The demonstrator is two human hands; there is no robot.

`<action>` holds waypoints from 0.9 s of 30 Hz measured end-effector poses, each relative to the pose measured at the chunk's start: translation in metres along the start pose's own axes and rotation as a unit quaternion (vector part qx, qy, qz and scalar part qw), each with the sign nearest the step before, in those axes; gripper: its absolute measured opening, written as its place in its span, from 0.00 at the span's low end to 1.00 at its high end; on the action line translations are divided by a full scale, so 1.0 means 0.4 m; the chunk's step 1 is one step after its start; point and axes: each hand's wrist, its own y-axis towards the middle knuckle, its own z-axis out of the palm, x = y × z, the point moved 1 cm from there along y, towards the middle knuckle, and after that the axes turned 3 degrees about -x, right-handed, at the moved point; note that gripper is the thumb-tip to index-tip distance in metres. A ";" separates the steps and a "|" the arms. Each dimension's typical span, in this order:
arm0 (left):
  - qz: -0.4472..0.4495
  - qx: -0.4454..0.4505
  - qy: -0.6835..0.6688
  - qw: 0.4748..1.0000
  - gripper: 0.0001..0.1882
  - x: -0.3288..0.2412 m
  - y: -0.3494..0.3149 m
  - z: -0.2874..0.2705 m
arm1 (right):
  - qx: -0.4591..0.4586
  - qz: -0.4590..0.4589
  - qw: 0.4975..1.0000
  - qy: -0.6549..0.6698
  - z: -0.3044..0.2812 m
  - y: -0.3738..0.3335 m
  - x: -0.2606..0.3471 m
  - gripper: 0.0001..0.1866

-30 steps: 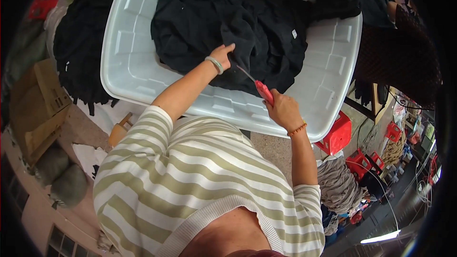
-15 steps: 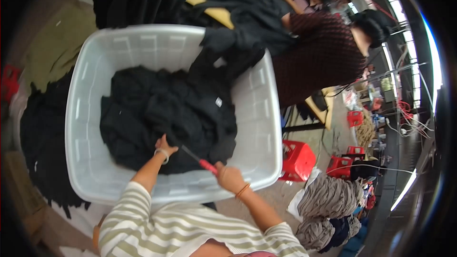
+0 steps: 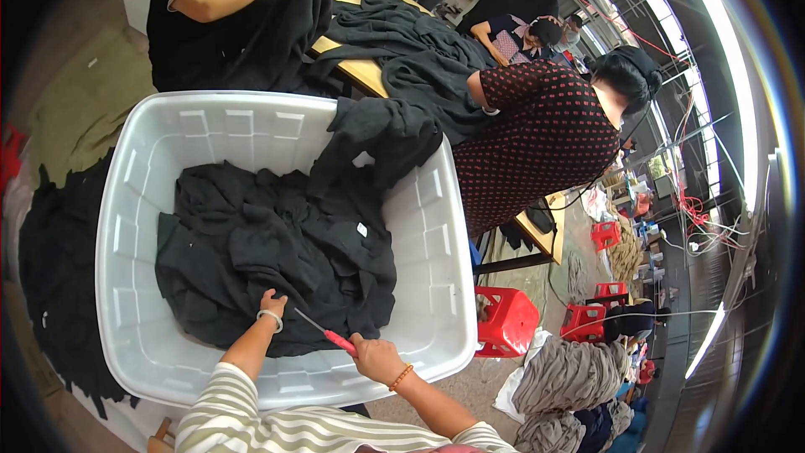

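Note:
My right hand (image 3: 379, 358) is closed round the handle of a red-handled tool with a thin metal shaft (image 3: 340, 341), whose shaft points left and away over the dark cloth. My left hand (image 3: 272, 305), with a pale bangle at the wrist, is low over the same cloth near the shaft's tip. Its visible fingers are apart and nothing shows in them. The dark grey cloth pieces (image 3: 277, 247) lie heaped in a large white plastic tub (image 3: 428, 285). More dark cloth (image 3: 369, 138) hangs over the tub's far right rim.
A person in a dotted dark top (image 3: 545, 130) stands beyond the tub's right rim at a wooden table (image 3: 360, 63). Another person (image 3: 201, 25) lifts dark cloth at the far left. Red stools (image 3: 507, 321) and grey cloth bundles (image 3: 566, 373) are on the right; dark cloth (image 3: 63, 260) is piled left.
The view has tilted up, so the tub and both hands appear lower and more people show at the top. Both hands keep much the same pose over the cloth.

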 end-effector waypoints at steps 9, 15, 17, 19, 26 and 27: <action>0.058 -0.249 0.001 0.967 0.57 -0.293 0.032 -0.087 | -0.145 0.095 0.983 0.064 0.054 -0.019 -0.099 0.11; 0.051 -0.033 -0.082 0.995 0.18 -0.215 0.210 -0.113 | -0.029 0.131 0.990 0.046 -0.015 0.043 -0.119 0.23; 0.068 -0.069 -0.159 0.982 0.02 -0.240 0.160 -0.055 | -0.055 0.127 0.988 0.073 -0.007 0.069 -0.151 0.24; 0.144 0.083 -0.170 0.971 0.05 -0.253 0.091 -0.051 | -0.081 0.109 0.985 0.107 -0.001 0.107 -0.158 0.25; 0.305 0.433 -0.055 0.846 0.07 -0.294 -0.475 -0.021 | 0.051 0.185 0.911 0.365 0.015 0.246 -0.097 0.29; 0.330 0.464 -0.028 0.822 0.07 -0.281 -0.559 -0.026 | 0.081 0.174 0.906 0.378 0.033 0.254 -0.086 0.30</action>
